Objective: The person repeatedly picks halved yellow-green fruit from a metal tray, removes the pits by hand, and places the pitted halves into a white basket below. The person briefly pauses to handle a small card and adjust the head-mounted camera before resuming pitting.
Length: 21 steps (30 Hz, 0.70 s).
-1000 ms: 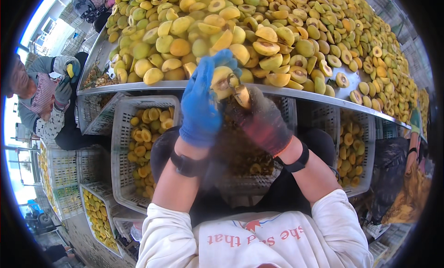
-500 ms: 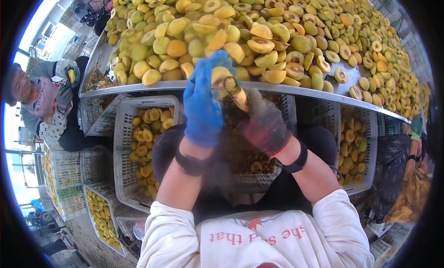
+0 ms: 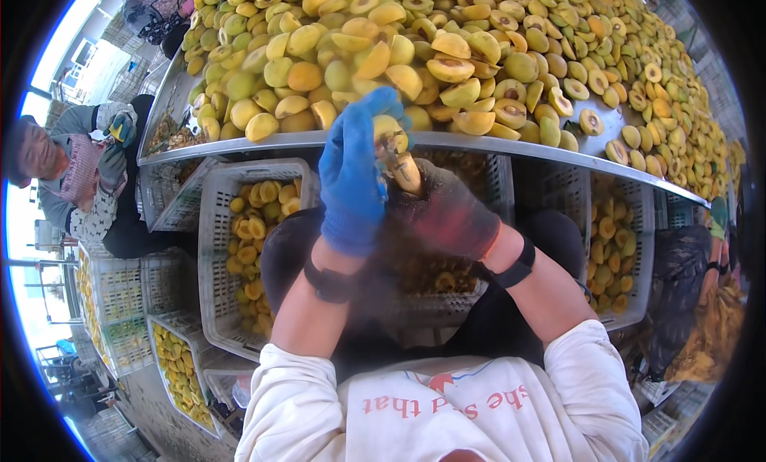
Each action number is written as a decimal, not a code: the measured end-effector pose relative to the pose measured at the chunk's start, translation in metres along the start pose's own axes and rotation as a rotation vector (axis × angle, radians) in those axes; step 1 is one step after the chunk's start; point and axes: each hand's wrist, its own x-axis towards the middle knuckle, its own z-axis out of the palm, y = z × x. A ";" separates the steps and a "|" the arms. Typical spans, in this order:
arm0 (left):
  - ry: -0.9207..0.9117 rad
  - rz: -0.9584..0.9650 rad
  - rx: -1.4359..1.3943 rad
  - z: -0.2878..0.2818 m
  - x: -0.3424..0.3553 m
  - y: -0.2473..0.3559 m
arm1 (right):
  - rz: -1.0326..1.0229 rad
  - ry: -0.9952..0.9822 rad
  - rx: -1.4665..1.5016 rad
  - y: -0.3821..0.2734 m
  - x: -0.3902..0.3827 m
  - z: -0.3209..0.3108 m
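Observation:
My left hand point(image 3: 349, 183), in a blue knit glove, is closed around a yellow apricot half point(image 3: 384, 127) just off the table's front edge. In my right hand point(image 3: 453, 211), in a dark glove with red on its back, is a short tool point(image 3: 405, 173) with a tan, wooden-looking body. The tool's upper end meets the fruit at its cut face. Its working tip is too small and blurred to make out, and my right fingers hide its lower part. Behind both hands, halved apricots point(image 3: 455, 69) lie heaped on the metal table point(image 3: 279, 145).
White plastic crates of apricot halves stand at my left point(image 3: 214, 262) and right point(image 3: 638, 262). Between my knees is another crate point(image 3: 431, 302) with dark scraps. More crates point(image 3: 120, 310) are stacked further left. A co-worker point(image 3: 80, 159) sits at the left; another person's arm point(image 3: 712, 262) shows at the right.
My right hand has turned and moved slightly down and left with the tool, which now stands steeper against the fruit. My left hand stays nearly in place around the apricot half.

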 end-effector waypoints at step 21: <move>-0.314 -0.264 0.481 -0.009 0.016 0.026 | 0.432 -0.347 0.683 -0.022 -0.013 -0.011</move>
